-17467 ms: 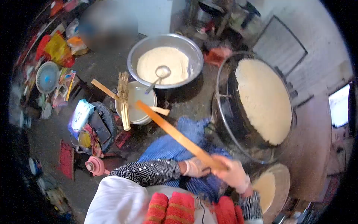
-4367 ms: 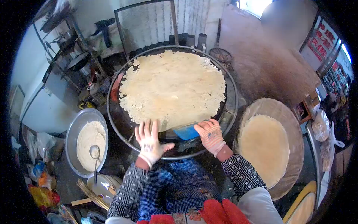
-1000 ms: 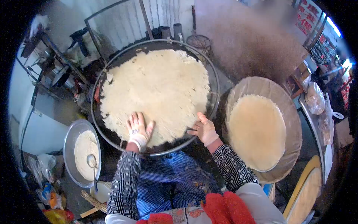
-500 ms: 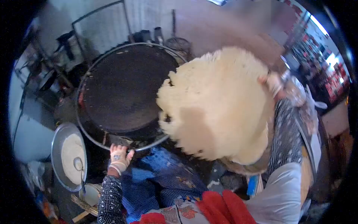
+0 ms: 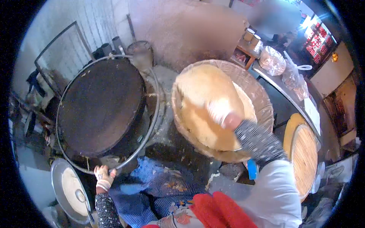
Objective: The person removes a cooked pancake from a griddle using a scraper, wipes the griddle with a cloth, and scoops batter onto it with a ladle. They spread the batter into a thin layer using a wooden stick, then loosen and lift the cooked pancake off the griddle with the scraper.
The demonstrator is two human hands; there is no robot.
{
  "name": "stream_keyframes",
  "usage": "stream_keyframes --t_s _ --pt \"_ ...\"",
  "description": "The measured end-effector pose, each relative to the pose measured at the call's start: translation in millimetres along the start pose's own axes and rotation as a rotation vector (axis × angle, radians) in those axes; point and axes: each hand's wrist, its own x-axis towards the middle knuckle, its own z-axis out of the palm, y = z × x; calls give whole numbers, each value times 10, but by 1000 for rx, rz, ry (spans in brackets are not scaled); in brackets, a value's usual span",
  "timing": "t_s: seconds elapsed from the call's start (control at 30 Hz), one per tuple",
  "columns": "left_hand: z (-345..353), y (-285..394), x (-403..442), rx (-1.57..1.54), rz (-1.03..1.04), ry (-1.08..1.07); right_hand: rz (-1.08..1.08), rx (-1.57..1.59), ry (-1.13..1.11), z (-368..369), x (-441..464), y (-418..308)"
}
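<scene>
My left hand (image 5: 104,177), in a pale glove, rests at the near edge of the metal ring (image 5: 155,114) around a dark round griddle (image 5: 100,108). Its fingers lie over the ring with the thumb apart. On the right, my gloved right hand (image 5: 222,114) is over a large thin pale flatbread (image 5: 207,81) in a round woven basket (image 5: 262,102). Motion blurs this hand and its fingertips are hard to see, so whether it grips the flatbread is unclear. One part of the flatbread lies over another layer below it.
A metal basin (image 5: 57,178) of pale batter with a ladle (image 5: 80,195) stands at the lower left. A round slatted wooden board (image 5: 305,159) is at the right. Plastic bags (image 5: 272,60) lie on a table (image 5: 294,89) behind it. A wire strainer (image 5: 142,53) is beyond the griddle.
My right hand has brought the flatbread from beside the griddle down into the basket. My left hand stays at the ring. The view has turned to the right.
</scene>
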Motion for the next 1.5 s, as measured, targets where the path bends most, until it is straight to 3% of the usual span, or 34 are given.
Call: stream_keyframes --t_s 0.03,0.07,0.1,0.17,0.27,0.33,0.4,0.53,0.57,0.6,0.67,0.73,0.77,0.87,0.93,1.0,1.07,1.1,1.13,1.17,1.2,1.23,1.27,1.33,1.43,1.5 --pt "31 -35 -1 31 9 -5 -20 53 -19 544 -106 -160" --pt "150 -160 -42 -22 89 85 6 88 209 1306 -115 -275" --pt "136 -165 -43 -4 77 37 2 68 254 1760 -193 -393" --pt "38 -110 -41 40 73 9 132 95 98 2359 -258 -617" --pt "-78 -72 -41 62 78 -55 284 197 -65 2579 -286 -901" --pt "126 -264 -63 136 150 76 354 321 -180 2629 -193 -980" --pt "171 -283 -52 102 139 55 381 429 -255 2547 -134 -852" --pt "53 -25 42 280 -30 -220 366 625 -334 1822 -126 -704" --pt "-308 309 42 251 49 -171 368 652 -358 1722 -107 -681" --pt "-144 276 20 199 79 -62 361 679 -390 1649 -109 -679" --pt "-366 793 99 257 -24 -212 333 732 -449 1505 -123 -698" --pt "314 790 285 327 -258 -233 324 765 -478 1426 -174 -752" --pt "72 1189 377 240 -302 -290 388 744 -493 1659 -121 -833" --pt "-8 1926 711 64 -331 -353 415 647 -234 1788 -329 -995" --pt "38 2436 642 -44 -32 -28 483 437 162 1700 -732 -1129" --pt "-544 2903 510 -472 390 -189 459 452 398 905 -1338 -957" --pt "-1449 3058 154 -1153 260 -674 473 1032 234 797 -1687 -783" --pt "-1699 3052 7 -1471 130 -908 435 1335 161 722 -1832 -739" --pt "-1609 2681 12 -1776 425 -1229 288 1732 151 460 -2043 -675" --pt "-1553 2362 -14 -1704 458 -1244 98 2126 132 114 -2324 -629" --pt "-1746 2359 -106 -1589 466 -1194 40 2257 -105 -308 -2525 -581" --pt "-1890 2347 -165 -1491 518 -1139 -265 2297 -165 -484 -2626 -579" --pt "-1976 2285 -211 -1419 572 -1085 -536 2049 -189 -555 -2590 -629" --pt "-2147 2211 -310 -1313 696 -979 -1006 1848 -350 -800 -2415 -842" --pt "-2311 2048 -454 -1232 876 -833 -1136 1863 -153 -850 -2243 -1254" --pt "-2349 1909 -577 -1210 985 -739 -1087 1672 308 -776 -2135 -1320"
